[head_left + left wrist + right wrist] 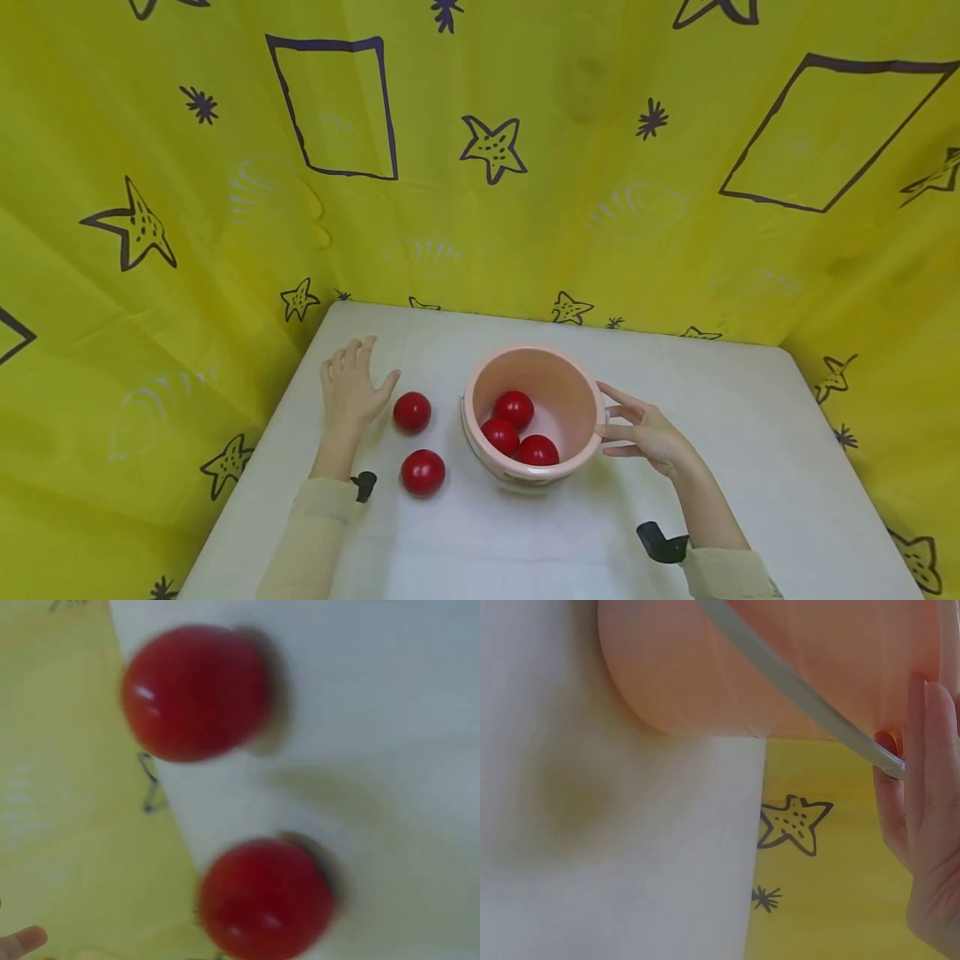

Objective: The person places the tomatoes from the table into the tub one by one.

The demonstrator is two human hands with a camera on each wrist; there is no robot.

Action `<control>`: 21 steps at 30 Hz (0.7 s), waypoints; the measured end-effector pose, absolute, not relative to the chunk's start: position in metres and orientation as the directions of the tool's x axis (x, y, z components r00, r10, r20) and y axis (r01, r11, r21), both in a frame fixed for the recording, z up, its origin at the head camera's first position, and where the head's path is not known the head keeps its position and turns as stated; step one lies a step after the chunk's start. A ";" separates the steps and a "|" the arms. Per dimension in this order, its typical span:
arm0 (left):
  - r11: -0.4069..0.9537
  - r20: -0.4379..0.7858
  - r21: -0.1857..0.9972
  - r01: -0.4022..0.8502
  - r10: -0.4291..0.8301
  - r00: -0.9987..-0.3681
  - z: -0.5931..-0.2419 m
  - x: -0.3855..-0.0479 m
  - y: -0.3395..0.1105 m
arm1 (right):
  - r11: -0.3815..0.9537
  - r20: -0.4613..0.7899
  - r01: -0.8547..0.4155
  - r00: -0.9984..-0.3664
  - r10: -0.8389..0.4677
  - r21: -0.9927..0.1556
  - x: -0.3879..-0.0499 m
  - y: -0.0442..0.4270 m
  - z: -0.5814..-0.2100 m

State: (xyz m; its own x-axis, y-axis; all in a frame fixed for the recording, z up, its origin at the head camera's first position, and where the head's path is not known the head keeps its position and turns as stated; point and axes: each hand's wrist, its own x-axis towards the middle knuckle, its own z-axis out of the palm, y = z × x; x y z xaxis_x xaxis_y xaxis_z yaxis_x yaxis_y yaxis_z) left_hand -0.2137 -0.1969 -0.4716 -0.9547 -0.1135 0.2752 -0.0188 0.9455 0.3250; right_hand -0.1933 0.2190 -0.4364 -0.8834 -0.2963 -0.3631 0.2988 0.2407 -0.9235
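A pink bucket (480, 450) holds several red balls (537, 451). My right hand (652, 437) is at the bucket's right side, its fairly straight fingers touching the rim; the right wrist view shows this hand (934, 817) beside the pink wall (682, 667) and the pale handle (780, 675). Left of the bucket, two red balls lie apart, one farther back (412, 412), one nearer (423, 473). My left hand (352, 396) is spread open, holding nothing, just left of the farther ball. Both balls (196, 694) (266, 900) show in the left wrist view, with a fingertip (26, 941) at the corner.
The white table (750, 433) is bordered at the back and sides by a yellow curtain (555, 242) with dark stars and frames drawn on it. Dark straps (364, 486) (663, 543) are at both wrists.
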 end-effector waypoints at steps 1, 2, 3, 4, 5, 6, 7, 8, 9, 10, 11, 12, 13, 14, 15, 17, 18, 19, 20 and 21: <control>0.940 0.261 0.339 -0.046 -0.140 -0.955 -0.476 -0.212 -0.204 | 0.240 -0.363 0.299 -0.884 -0.296 -0.924 -0.193 0.219 -0.437; 0.935 0.248 0.347 -0.070 -0.163 -0.955 -0.480 -0.209 -0.210 | 0.240 -0.363 0.298 -0.884 -0.296 -0.924 -0.193 0.219 -0.437; 0.931 0.232 0.352 -0.095 -0.185 -0.955 -0.484 -0.207 -0.216 | 0.240 -0.363 0.298 -0.884 -0.295 -0.924 -0.193 0.219 -0.437; 0.925 0.215 0.360 -0.119 -0.206 -0.955 -0.489 -0.205 -0.221 | 0.242 -0.363 0.298 -0.884 -0.295 -0.923 -0.193 0.219 -0.437; 0.922 0.198 0.361 -0.141 -0.224 -0.954 -0.493 -0.202 -0.225 | 0.242 -0.364 0.299 -0.884 -0.295 -0.923 -0.193 0.219 -0.437; 0.917 0.179 0.365 -0.162 -0.240 -0.954 -0.497 -0.200 -0.229 | 0.243 -0.364 0.299 -0.884 -0.295 -0.923 -0.194 0.219 -0.437; 0.913 0.164 0.368 -0.178 -0.252 -0.954 -0.501 -0.198 -0.232 | 0.244 -0.365 0.299 -0.884 -0.294 -0.922 -0.194 0.219 -0.437; 0.910 0.149 0.368 -0.192 -0.262 -0.953 -0.505 -0.196 -0.235 | 0.245 -0.365 0.299 -0.884 -0.294 -0.922 -0.194 0.219 -0.437; 0.906 0.135 0.371 -0.204 -0.270 -0.953 -0.509 -0.194 -0.237 | 0.245 -0.364 0.299 -0.884 -0.293 -0.922 -0.194 0.219 -0.437; 0.903 0.122 0.373 -0.213 -0.275 -0.954 -0.512 -0.192 -0.239 | 0.246 -0.364 0.299 -0.884 -0.293 -0.922 -0.193 0.219 -0.437; 0.901 0.109 0.374 -0.219 -0.277 -0.955 -0.515 -0.190 -0.240 | 0.247 -0.364 0.298 -0.885 -0.291 -0.922 -0.193 0.219 -0.437; 0.899 0.097 0.377 -0.225 -0.279 -0.955 -0.517 -0.188 -0.241 | 0.248 -0.364 0.298 -0.885 -0.290 -0.922 -0.193 0.218 -0.437; 0.897 0.085 0.376 -0.230 -0.281 -0.956 -0.519 -0.187 -0.241 | 0.247 -0.364 0.298 -0.885 -0.290 -0.922 -0.193 0.218 -0.437; 0.896 0.073 0.377 -0.236 -0.283 -0.956 -0.521 -0.185 -0.242 | 0.248 -0.364 0.298 -0.886 -0.288 -0.922 -0.193 0.218 -0.437; 0.895 0.061 0.375 -0.242 -0.284 -0.957 -0.523 -0.184 -0.242 | 0.249 -0.364 0.298 -0.886 -0.286 -0.922 -0.193 0.218 -0.437; 0.893 0.039 0.371 -0.254 -0.288 -0.957 -0.527 -0.182 -0.243 | 0.247 -0.364 0.300 -0.887 -0.282 -0.921 -0.193 0.218 -0.437; 0.893 0.028 0.367 -0.261 -0.290 -0.956 -0.528 -0.182 -0.243 | 0.247 -0.365 0.301 -0.888 -0.281 -0.921 -0.193 0.218 -0.437; 0.892 0.017 0.364 -0.266 -0.292 -0.956 -0.529 -0.181 -0.244 | 0.246 -0.365 0.302 -0.888 -0.279 -0.921 -0.193 0.218 -0.437; 0.892 0.009 0.361 -0.271 -0.294 -0.956 -0.530 -0.181 -0.244 | 0.245 -0.366 0.303 -0.889 -0.277 -0.921 -0.192 0.218 -0.437; 0.893 0.002 0.357 -0.275 -0.295 -0.955 -0.531 -0.181 -0.245 | 0.244 -0.367 0.304 -0.888 -0.276 -0.921 -0.192 0.218 -0.437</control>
State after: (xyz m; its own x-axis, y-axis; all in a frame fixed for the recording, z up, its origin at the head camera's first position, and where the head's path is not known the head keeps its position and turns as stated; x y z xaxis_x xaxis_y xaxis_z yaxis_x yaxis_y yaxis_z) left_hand -0.1807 -0.2449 -0.5315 -0.9554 -0.2954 0.0022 -0.2752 0.8926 0.3572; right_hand -0.1924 0.2181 -0.4372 -0.8885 -0.2761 -0.3666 0.3043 0.2435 -0.9209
